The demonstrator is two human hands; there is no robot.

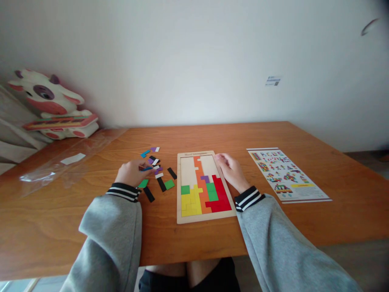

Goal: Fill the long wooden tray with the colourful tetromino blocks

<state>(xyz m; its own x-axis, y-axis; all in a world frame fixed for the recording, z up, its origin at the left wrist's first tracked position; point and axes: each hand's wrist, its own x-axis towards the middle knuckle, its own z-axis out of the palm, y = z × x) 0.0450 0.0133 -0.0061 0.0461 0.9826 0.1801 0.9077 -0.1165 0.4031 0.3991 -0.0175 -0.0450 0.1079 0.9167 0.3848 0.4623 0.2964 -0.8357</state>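
Observation:
A wooden puzzle tray [179, 194] lies in the middle, with yellow, orange, red, green and purple pieces [191, 200] fitted in its lower part and up a centre column. My right hand [231, 170] rests at the tray's upper right edge, fingers curled; whatever they grip is too small to make out. Left of the tray, my left hand [130, 172] pinches a blue piece [146, 168] above a loose heap. Black, white, purple and green pieces lie there, among them a black piece [148, 194] and a green piece [169, 185].
A printed pattern sheet [288, 174] lies on the table [164, 239] at the right. At the left are a clear plastic bag [48, 172] with a white label and a cow-shaped toy keyboard [60, 107]. The wall stands behind the table.

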